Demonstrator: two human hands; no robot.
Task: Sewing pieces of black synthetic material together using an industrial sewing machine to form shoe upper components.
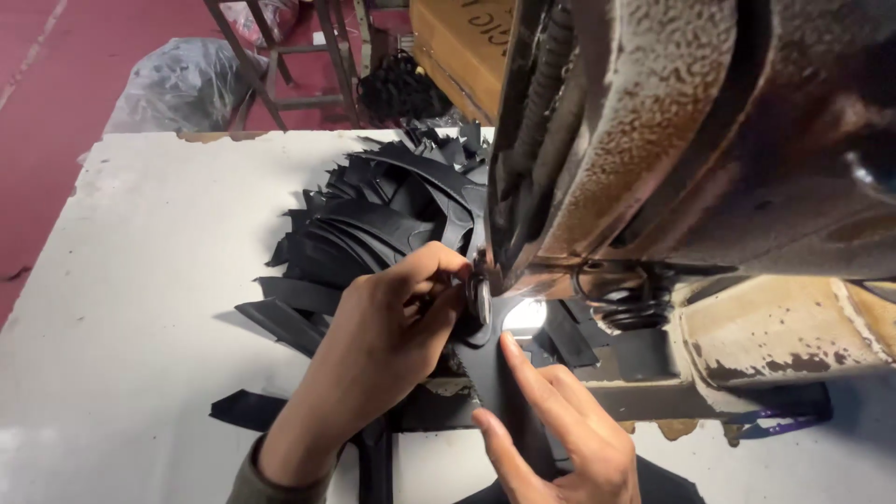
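A worn, rust-stained machine [691,140] fills the right side, its head hanging over a lit spot on its bed. My left hand [383,345] reaches in from below, its fingers pinched on a black leather piece [485,378] right at the machine's foot [481,299]. Just to the right, my right hand [560,425] lies flat with its fingers spread, the index finger pressing the same black piece down near the lit spot. A heap of black cut pieces [373,229] lies on the white table behind my left hand.
The white table [131,280] has a chipped far edge. Loose black strips [247,408] lie near its front. Beyond it stand a metal stool frame [280,56], a plastic-wrapped bundle [177,84] on red floor and a wooden crate [462,42].
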